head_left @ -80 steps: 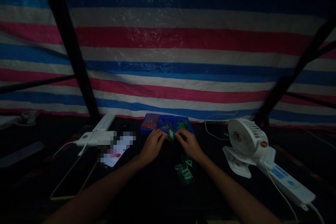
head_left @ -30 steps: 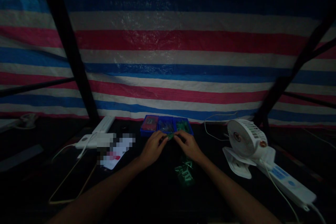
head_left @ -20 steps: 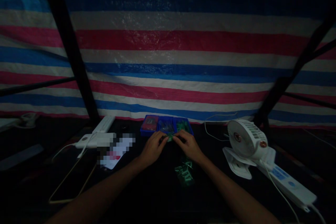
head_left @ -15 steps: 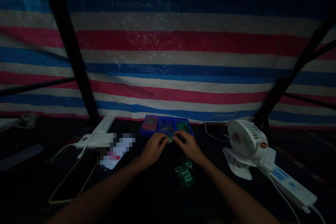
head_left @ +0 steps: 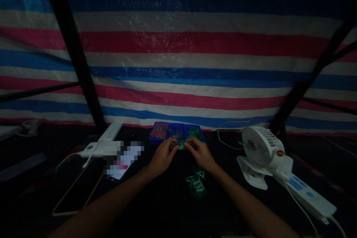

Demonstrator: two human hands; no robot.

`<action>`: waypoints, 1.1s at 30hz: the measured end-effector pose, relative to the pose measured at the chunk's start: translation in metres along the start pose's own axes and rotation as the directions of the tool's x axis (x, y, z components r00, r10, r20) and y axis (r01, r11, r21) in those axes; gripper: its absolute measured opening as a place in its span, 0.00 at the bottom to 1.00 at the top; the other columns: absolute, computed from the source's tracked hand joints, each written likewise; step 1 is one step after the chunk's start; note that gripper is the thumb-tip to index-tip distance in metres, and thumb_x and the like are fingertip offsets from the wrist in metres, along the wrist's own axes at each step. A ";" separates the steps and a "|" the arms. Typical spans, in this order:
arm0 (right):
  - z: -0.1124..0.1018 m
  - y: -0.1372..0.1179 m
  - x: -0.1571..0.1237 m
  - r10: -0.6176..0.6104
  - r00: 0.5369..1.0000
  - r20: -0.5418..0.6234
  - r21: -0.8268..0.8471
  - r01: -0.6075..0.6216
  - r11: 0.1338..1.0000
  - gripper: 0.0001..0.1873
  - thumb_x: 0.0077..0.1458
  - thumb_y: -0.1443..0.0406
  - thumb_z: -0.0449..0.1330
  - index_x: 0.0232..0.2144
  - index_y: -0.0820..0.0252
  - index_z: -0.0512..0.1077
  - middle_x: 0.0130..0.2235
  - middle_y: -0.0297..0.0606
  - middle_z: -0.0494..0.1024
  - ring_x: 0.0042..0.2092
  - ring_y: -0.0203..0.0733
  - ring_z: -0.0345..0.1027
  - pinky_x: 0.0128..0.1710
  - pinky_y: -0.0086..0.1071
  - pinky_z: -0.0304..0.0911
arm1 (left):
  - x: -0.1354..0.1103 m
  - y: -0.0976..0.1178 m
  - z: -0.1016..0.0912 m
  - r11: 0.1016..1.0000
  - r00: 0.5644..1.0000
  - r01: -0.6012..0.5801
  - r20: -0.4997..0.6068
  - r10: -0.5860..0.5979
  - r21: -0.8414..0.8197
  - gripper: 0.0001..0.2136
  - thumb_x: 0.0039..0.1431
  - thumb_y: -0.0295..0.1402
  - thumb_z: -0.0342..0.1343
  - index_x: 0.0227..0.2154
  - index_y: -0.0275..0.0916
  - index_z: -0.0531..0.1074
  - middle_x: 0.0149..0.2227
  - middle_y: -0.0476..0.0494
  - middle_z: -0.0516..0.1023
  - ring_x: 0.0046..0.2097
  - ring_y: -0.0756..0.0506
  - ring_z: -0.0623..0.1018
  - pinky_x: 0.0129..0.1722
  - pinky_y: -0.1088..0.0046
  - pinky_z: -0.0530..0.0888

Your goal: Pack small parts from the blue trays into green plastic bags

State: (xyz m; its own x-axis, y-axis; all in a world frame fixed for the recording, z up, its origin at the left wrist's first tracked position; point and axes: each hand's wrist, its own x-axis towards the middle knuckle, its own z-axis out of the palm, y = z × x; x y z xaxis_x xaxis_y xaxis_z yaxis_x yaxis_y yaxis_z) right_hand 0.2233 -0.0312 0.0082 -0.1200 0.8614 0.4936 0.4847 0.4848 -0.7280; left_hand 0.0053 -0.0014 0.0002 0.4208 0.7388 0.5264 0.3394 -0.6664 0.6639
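A small green plastic packet (head_left: pixel 182 145) is stretched between my two hands, just in front of the blue bins. My left hand (head_left: pixel 164 156) pinches its left edge, and my right hand (head_left: pixel 200 153) pinches the right edge. What is inside the packet is too dark to make out. Behind the hands, the left blue bin (head_left: pixel 158 142) holds a reddish item, the middle bin holds small clear pieces, and the right one holds green packets (head_left: pixel 194 133). More green packets (head_left: pixel 196 186) with pale markings lie on the dark table below my right wrist.
To the right, a white fan (head_left: pixel 259 148) stands by a white power strip (head_left: pixel 312 198) with trailing cables. On the left are another white power strip (head_left: pixel 96 149), a partly blurred white card (head_left: pixel 125 161) and a yellow-edged phone-like object (head_left: pixel 79 193). A striped sheet (head_left: pixel 189 42) hangs behind.
Both hands stay nearly in place, still pinching the green packet. The fingers have shifted slightly, and a little more of the packet shows between them.
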 end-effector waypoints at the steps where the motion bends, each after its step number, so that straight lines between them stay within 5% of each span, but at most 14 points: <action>1: 0.000 0.000 0.000 0.006 1.000 -0.009 0.009 -0.006 1.000 0.11 0.67 0.56 0.58 0.41 0.57 0.74 0.36 0.35 0.78 0.36 0.41 0.70 0.39 0.32 0.63 | -0.001 -0.001 0.001 1.000 1.000 0.004 0.004 -0.004 -0.005 0.09 0.72 0.38 0.52 0.50 0.42 0.69 0.42 0.46 0.77 0.41 0.46 0.76 0.44 0.68 0.74; 13: 0.004 0.007 0.000 0.040 0.999 -0.019 -0.018 -0.041 0.999 0.07 0.62 0.60 0.62 0.40 0.56 0.71 0.33 0.31 0.73 0.31 0.37 0.65 0.30 0.30 0.60 | 0.001 -0.001 -0.001 0.999 0.998 0.006 -0.067 -0.004 0.033 0.08 0.72 0.36 0.50 0.47 0.42 0.71 0.43 0.44 0.77 0.44 0.43 0.77 0.47 0.65 0.75; 21: 0.004 0.005 0.000 0.044 0.999 -0.005 0.025 -0.044 0.999 0.12 0.64 0.60 0.61 0.48 0.55 0.70 0.40 0.34 0.76 0.34 0.38 0.68 0.34 0.30 0.62 | 0.001 0.000 -0.001 0.998 0.996 -0.004 -0.083 0.009 0.058 0.08 0.73 0.37 0.49 0.43 0.41 0.71 0.41 0.44 0.76 0.44 0.43 0.76 0.46 0.65 0.73; 33: 0.005 0.004 -0.001 0.032 0.999 0.024 0.046 -0.033 0.998 0.06 0.64 0.61 0.59 0.41 0.55 0.70 0.34 0.32 0.76 0.34 0.39 0.69 0.35 0.30 0.62 | 0.001 0.001 -0.001 0.996 0.995 -0.033 -0.093 0.040 0.077 0.07 0.73 0.35 0.49 0.45 0.42 0.71 0.44 0.43 0.76 0.48 0.41 0.75 0.50 0.63 0.73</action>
State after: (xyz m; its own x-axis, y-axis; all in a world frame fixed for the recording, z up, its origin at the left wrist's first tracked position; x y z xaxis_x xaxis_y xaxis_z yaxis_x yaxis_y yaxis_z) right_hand 0.2211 -0.0293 0.0029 -0.1255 0.8799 0.4583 0.4478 0.4625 -0.7652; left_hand 0.0051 -0.0010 0.0024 0.3537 0.7178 0.5997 0.3892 -0.6960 0.6034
